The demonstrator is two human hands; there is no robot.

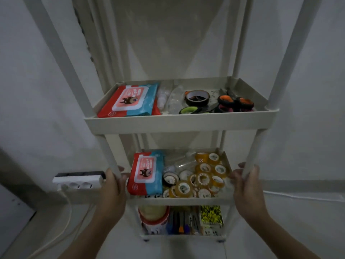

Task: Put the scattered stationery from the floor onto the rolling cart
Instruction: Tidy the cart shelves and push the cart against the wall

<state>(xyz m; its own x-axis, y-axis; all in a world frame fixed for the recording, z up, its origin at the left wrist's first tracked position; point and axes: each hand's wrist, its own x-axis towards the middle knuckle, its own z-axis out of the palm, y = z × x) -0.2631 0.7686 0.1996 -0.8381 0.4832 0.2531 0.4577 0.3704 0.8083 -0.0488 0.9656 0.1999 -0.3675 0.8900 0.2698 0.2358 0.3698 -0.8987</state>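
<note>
Nearest the camera, two bare forearms reach up from the bottom edge. The left hand (112, 186) curls its fingers around the front-left smooth, round, cream plastic post (109, 156) of the tall cream plastic rolling cart (182, 123); the right hand (246, 181) wraps the front-right post (251, 156) in the same way, thumb in front and fingertips showing behind.

The lowest tray (183, 236), just above small dark casters, holds wide rolls of glossy packing tape (154, 216) stacked at the left, a row of pens and markers (183, 221) lying lengthwise in the middle, and a shiny yellow-and-black patterned packet (211, 215) at the right.

Between the hands, the middle tray (183, 200) carries a soft red-and-blue wet-wipe pack (146, 174) at the left, a crowded heap of small amber transparent tape rolls (203, 178) at the right, and clear plastic bottles (183, 162) lying behind them.

The upper tray (182, 123) holds a second soft red-and-blue wipe pack (130, 100), clear bottles (173, 100) beside it, a dark tape ring (197, 97), and scissors with rounded black, orange, green and pink handles (229, 104).

Left of the cart, a white power strip (78, 181) lies against the pale wall, its cords trailing over the floor.
</note>
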